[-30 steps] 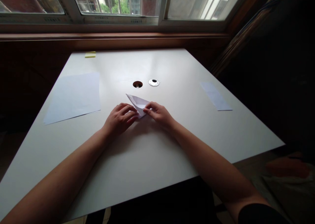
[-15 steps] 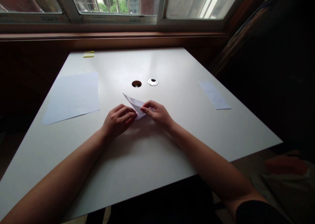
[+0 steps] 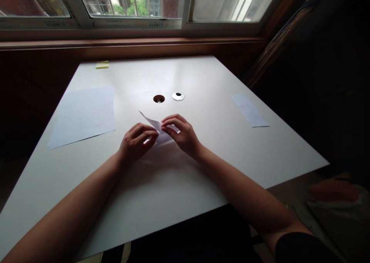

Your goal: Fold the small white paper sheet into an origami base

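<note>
A folded piece of white paper is held between my two hands, just above the middle of the white table. One pointed flap of it rises toward the upper left. My left hand pinches its near left edge with thumb and fingertips. From the other side, my right hand grips the paper between thumb and fingers, close to the left fingertips. The right fingers cover part of the paper, so its full shape is hidden.
White sheets lie at the left, and a narrow paper strip at the right. Beyond my hands are a round cable hole and its metal cover. Yellow sticky notes sit at the far left corner, below the window.
My right fingers have shifted up and left along the paper, more arched now. The raised flap has swung left and looks narrower. The left hand still pinches the edge.
</note>
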Demonstrator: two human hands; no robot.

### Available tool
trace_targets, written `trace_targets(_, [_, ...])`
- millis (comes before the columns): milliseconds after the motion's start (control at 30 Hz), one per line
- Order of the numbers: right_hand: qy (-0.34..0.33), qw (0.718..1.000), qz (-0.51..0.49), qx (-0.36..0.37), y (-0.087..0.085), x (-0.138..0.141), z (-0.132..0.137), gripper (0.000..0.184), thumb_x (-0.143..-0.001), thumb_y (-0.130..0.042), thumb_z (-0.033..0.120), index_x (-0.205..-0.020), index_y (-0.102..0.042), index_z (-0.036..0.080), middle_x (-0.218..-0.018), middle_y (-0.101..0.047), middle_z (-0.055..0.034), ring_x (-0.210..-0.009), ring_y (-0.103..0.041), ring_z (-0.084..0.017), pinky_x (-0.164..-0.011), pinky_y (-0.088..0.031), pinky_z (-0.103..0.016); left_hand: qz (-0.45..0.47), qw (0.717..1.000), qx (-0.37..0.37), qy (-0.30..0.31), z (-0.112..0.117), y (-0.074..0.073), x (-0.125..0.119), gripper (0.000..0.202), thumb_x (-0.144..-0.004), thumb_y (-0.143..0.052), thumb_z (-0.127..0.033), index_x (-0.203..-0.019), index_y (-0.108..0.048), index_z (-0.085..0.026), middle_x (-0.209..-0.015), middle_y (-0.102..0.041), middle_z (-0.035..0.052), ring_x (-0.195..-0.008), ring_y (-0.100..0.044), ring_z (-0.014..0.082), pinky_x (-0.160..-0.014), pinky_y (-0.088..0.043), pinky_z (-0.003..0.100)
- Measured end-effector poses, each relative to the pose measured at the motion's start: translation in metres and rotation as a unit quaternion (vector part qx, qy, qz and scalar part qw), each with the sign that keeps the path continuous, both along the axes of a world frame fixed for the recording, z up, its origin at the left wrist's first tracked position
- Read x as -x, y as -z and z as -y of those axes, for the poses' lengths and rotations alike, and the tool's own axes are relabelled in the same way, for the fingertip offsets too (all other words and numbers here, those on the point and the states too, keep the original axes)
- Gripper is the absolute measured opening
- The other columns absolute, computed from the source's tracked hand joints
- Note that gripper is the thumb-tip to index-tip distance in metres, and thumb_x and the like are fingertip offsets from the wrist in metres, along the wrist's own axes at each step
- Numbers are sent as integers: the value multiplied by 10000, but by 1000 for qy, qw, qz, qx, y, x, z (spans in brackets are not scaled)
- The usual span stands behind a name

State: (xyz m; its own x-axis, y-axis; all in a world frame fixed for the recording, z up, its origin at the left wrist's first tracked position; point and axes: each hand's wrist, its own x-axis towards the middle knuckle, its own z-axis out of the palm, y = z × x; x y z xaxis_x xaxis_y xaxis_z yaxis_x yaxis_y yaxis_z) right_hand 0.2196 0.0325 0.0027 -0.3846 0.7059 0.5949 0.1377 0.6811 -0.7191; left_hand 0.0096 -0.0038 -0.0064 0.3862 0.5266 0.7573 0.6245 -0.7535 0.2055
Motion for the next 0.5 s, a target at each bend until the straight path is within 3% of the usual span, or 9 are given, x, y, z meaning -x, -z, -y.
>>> trace_targets(233, [6,993,82,-83,3,-6,1,275,-938,-621,274,-1212,-627,271,-1210,-644,-56,-1151,-573,-212,-1018,-483,-409,82,996,15,-33,2,-2,2,175,-827,-710,-113,-970,-676,-207,-954,-688,42,-871,-671,156,-780,-572,297])
trace_targets(500, [21,989,104,-108,4,-6,2,299,-938,-610,257,-1236,-612,280,-1193,-646,-56,-1123,-589,-216,-985,-509,-409,115,992,51,-23,1,1,4,125,-839,-701,-128,-937,-675,-201,-947,-673,46,-866,-665,155,-783,-572,309])
